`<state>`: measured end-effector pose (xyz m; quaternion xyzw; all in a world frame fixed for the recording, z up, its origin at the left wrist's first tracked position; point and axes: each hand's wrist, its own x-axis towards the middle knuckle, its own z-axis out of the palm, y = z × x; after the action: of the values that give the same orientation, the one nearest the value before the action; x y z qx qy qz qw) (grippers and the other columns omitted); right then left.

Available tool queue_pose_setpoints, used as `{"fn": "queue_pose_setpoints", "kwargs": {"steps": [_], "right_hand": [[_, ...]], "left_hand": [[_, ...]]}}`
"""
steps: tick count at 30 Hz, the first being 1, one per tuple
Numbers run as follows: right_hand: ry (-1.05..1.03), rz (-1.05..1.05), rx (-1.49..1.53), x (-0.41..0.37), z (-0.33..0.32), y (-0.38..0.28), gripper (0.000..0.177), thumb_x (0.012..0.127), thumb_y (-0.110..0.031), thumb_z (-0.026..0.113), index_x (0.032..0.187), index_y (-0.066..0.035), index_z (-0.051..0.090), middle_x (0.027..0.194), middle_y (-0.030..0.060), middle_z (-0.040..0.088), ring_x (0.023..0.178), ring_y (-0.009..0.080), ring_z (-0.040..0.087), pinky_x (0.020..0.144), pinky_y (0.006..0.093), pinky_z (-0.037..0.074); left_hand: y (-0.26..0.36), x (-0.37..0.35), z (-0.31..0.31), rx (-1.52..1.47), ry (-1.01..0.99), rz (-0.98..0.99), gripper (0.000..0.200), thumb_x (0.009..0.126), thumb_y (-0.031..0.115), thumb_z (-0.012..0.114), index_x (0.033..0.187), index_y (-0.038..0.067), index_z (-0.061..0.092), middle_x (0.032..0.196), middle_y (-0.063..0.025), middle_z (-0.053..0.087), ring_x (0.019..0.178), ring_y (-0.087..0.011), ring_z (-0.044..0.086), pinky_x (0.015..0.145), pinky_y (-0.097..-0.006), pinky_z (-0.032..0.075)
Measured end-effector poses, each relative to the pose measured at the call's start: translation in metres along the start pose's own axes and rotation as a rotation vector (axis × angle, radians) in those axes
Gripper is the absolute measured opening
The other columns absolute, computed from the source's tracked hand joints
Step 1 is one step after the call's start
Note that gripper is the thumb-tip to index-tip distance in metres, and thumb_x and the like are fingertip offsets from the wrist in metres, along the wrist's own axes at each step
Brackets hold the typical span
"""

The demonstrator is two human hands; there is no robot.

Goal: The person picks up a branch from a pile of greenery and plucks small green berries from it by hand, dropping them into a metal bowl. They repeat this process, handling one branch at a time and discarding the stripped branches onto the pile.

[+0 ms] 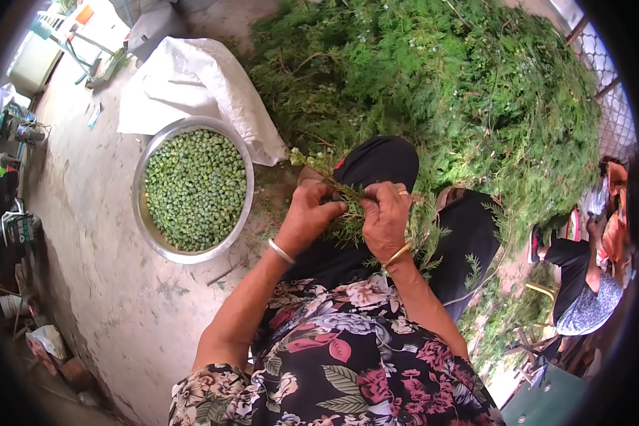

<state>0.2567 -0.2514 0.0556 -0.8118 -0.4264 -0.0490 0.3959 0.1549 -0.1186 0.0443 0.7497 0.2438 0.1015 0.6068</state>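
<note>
Over my lap, an evergreen branch [348, 228] with flat, feathery green leaves runs between my two hands. My left hand [309, 215], wearing a silver bangle, is closed in a pinch on its left part. On the other side my right hand [387, 219], with a ring and a gold-coloured bangle, grips the branch with bent fingers. Whatever lies between the fingertips is too small to make out. Left of my hands, a wide metal basin [140, 210] stands on the floor, filled with small round green cones or berries [195, 190].
A big heap of cut evergreen branches [433, 78] lies ahead and to the right. Behind the basin is a white woven sack [199, 78]. Another person [591, 284] sits at the right, near a wire fence [605, 67]. Assorted household items line the left edge.
</note>
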Motion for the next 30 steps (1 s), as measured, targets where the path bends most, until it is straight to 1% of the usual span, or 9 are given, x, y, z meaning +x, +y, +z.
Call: {"fn": "queue_pose_setpoints", "kwargs": {"steps": [6,10,14,17,18,20,23,26,30], "right_hand": [[-0.007,-0.035,0.006,0.000,0.000,-0.004,0.018,0.071,-0.001,0.064,0.084,-0.007,0.054,0.080,0.0064,0.055,0.080,0.0300,0.051,0.080,0.0423,0.034],[0.012,-0.059,-0.048,-0.001,0.002,-0.003,0.018,0.071,-0.002,0.064,0.085,-0.007,0.054,0.081,0.0067,0.054,0.081,0.0299,0.050,0.082,0.0419,0.034],[0.013,-0.072,-0.066,0.000,0.002,-0.002,0.020,0.070,-0.002,0.065,0.086,-0.007,0.054,0.081,0.0070,0.054,0.082,0.0298,0.050,0.082,0.0417,0.034],[0.015,-0.082,-0.067,0.000,0.003,-0.003,0.020,0.069,-0.002,0.065,0.086,-0.007,0.054,0.082,0.0070,0.054,0.081,0.0298,0.050,0.082,0.0418,0.034],[0.017,-0.083,-0.067,0.001,0.003,-0.003,0.020,0.069,-0.002,0.065,0.086,-0.007,0.054,0.082,0.0070,0.054,0.081,0.0298,0.050,0.082,0.0418,0.034],[0.018,-0.097,-0.076,0.001,0.003,-0.002,0.021,0.068,-0.002,0.065,0.085,-0.007,0.054,0.082,0.0071,0.054,0.081,0.0298,0.050,0.081,0.0419,0.034],[0.009,-0.090,-0.081,0.002,0.003,-0.004,0.021,0.067,-0.001,0.065,0.085,-0.007,0.054,0.081,0.0071,0.054,0.080,0.0300,0.051,0.081,0.0420,0.034],[-0.001,-0.097,-0.062,0.002,0.001,-0.004,0.020,0.068,-0.001,0.065,0.084,-0.007,0.054,0.080,0.0071,0.054,0.080,0.0300,0.050,0.080,0.0418,0.035],[-0.003,-0.095,-0.058,0.003,0.000,-0.003,0.019,0.068,-0.001,0.065,0.084,-0.007,0.055,0.079,0.0071,0.053,0.080,0.0298,0.050,0.079,0.0417,0.034]], "left_hand": [[-0.008,-0.008,-0.007,-0.575,-0.032,-0.196,0.009,0.076,0.004,0.065,0.082,-0.002,0.063,0.073,-0.0034,0.060,0.064,-0.0091,0.053,0.060,-0.0232,0.044],[-0.037,-0.018,-0.053,-0.981,0.216,-0.256,0.007,0.080,0.000,0.055,0.078,-0.002,0.062,0.072,-0.0095,0.062,0.060,-0.0139,0.056,0.056,-0.0251,0.047],[-0.034,-0.037,-0.114,-0.776,0.730,-0.262,0.010,0.085,0.004,0.054,0.079,-0.001,0.061,0.073,-0.0087,0.061,0.060,-0.0140,0.055,0.053,-0.0264,0.045],[-0.089,-0.049,-0.179,0.552,0.519,-0.375,0.025,0.087,0.017,0.062,0.101,-0.004,0.063,0.095,-0.0143,0.066,0.078,-0.0230,0.064,0.079,-0.0331,0.051],[-0.076,-0.046,-0.177,0.552,0.521,-0.373,0.025,0.087,0.017,0.062,0.101,-0.004,0.063,0.095,-0.0143,0.066,0.078,-0.0230,0.064,0.079,-0.0331,0.051],[-0.040,-0.037,-0.159,0.918,0.558,0.162,0.038,0.081,0.019,0.069,0.112,-0.003,0.061,0.114,-0.0204,0.061,0.100,-0.0289,0.062,0.090,-0.0362,0.047],[0.020,-0.005,-0.122,0.311,0.162,0.176,0.055,0.071,0.012,0.076,0.122,0.004,0.059,0.132,-0.0168,0.051,0.108,-0.0263,0.058,0.083,-0.0359,0.051],[0.037,0.030,-0.089,0.320,-0.040,0.298,0.057,0.067,0.011,0.079,0.120,0.005,0.060,0.126,-0.0166,0.056,0.107,-0.0240,0.059,0.082,-0.0332,0.051],[0.034,0.051,-0.070,0.100,-0.303,0.218,0.035,0.067,0.008,0.075,0.100,0.001,0.068,0.088,-0.0086,0.066,0.079,-0.0150,0.062,0.064,-0.0260,0.048]]}}
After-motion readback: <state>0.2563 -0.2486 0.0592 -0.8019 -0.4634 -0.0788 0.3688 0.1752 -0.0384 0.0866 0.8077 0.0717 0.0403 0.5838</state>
